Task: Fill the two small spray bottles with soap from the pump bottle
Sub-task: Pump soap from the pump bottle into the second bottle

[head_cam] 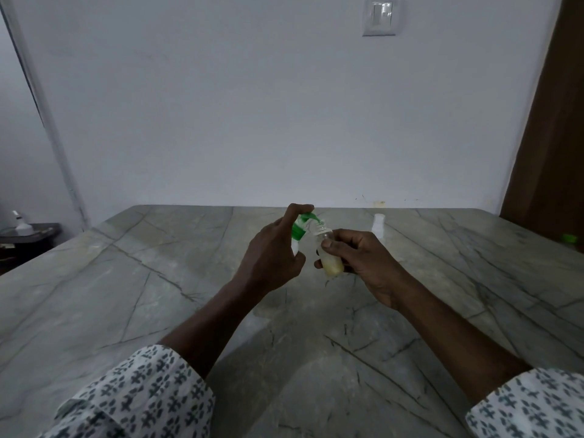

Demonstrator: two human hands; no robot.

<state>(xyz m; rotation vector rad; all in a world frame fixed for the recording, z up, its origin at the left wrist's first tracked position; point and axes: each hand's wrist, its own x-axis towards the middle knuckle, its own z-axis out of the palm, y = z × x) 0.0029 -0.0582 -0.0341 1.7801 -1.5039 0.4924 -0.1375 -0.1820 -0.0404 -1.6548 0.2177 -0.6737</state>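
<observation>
The left grip point(271, 254) holds the pump bottle point(298, 230), with the index finger on its green pump head. The right grip point(357, 260) holds a small spray bottle point(330, 257), uncapped and tilted, its neck at the pump nozzle. Yellowish soap fills its lower part. A second bottle point(378, 224), white, stands on the surface point(158, 279) at 2 o'clock of the right grip. A small green object point(568, 238) lies at 3 o'clock, well apart.

Grey veined marble table point(126, 279) w/ plain white wall point(221, 105) behind, switch plate point(379, 15), dim light.
</observation>
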